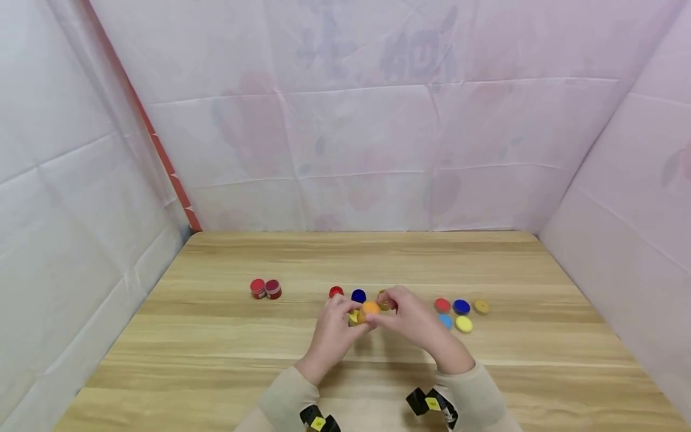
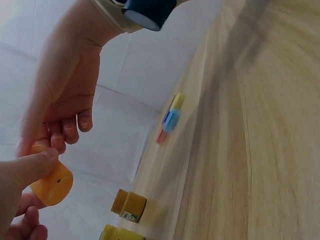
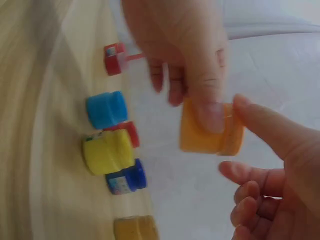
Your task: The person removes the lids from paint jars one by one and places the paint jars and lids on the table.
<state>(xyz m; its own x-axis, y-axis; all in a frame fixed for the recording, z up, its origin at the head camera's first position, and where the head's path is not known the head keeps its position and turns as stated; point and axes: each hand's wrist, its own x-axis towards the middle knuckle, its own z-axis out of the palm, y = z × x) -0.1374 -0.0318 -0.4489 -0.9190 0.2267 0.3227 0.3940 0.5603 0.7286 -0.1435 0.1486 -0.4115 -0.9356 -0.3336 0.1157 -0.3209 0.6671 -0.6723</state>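
Above the table my left hand (image 1: 336, 331) grips a small orange paint jar (image 1: 369, 309), its thumb laid along the jar's side. The orange lid (image 3: 233, 134) is on the jar. From the other side my right hand (image 1: 414, 321) meets the lid, with thumb and forefinger at its edge and the other fingers curled in. Behind and under the hands stand open jars: yellow (image 3: 108, 151), light blue (image 3: 107, 109), dark blue (image 1: 358, 295), red (image 1: 336, 291) and mustard (image 2: 129, 205). In the head view my hands partly hide them.
To the right lie loose lids: red (image 1: 442, 305), dark blue (image 1: 461, 306), mustard (image 1: 481, 306), light blue (image 1: 445, 321) and yellow (image 1: 463, 324). Two lidded jars, red (image 1: 258, 288) and dark red (image 1: 273, 289), stand at left. Cloth walls (image 1: 351, 138) border the wooden table (image 1: 216, 360).
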